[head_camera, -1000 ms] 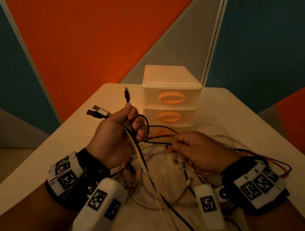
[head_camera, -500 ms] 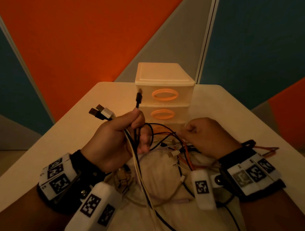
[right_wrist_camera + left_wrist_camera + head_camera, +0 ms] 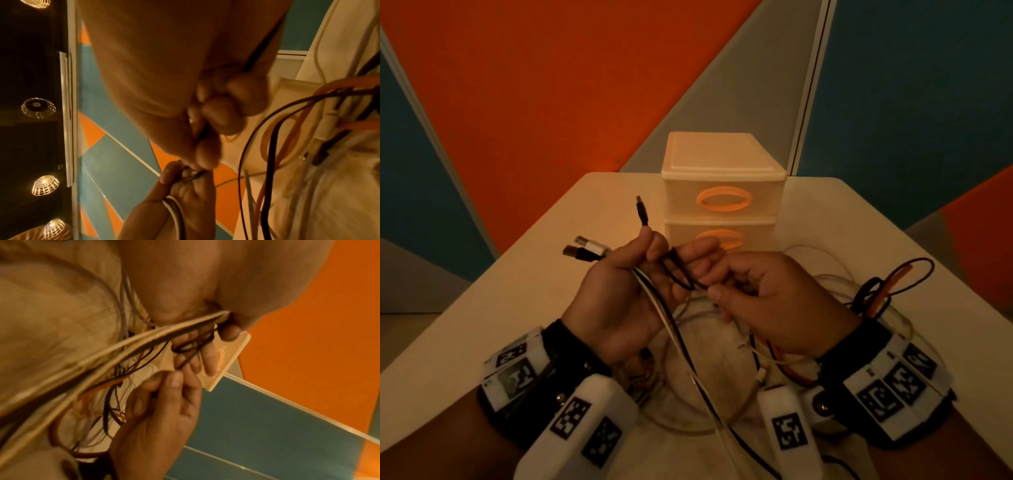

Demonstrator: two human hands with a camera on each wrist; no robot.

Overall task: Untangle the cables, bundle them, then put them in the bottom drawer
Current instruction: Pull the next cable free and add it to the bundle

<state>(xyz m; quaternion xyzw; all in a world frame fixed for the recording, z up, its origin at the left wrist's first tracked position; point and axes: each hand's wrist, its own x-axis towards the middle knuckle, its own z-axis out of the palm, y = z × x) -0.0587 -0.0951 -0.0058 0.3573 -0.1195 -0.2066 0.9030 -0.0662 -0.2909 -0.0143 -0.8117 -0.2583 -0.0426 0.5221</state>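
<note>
My left hand (image 3: 626,284) grips a bunch of black and white cables (image 3: 671,329) above the table; USB plugs (image 3: 585,248) stick out to its left and a black plug (image 3: 642,212) points up from it. My right hand (image 3: 763,301) is close against it and pinches a thin black cable (image 3: 681,277) that loops between both hands. More tangled white, black and orange cables (image 3: 784,370) lie on the table under the hands. In the left wrist view the left fingers (image 3: 207,353) curl round the cables (image 3: 123,345). The right wrist view shows the right fingers (image 3: 207,146) pinching that black cable.
A cream three-drawer box (image 3: 722,192) with orange handles stands at the table's back, just behind my hands; its bottom drawer is hidden by them. Orange and black cable loops (image 3: 887,284) stick up by my right wrist. The white table (image 3: 500,308) ends near both forearms.
My right hand has moved left and up to meet the left hand and now pinches the black loop there. The left hand has kept its grip on the bunch.
</note>
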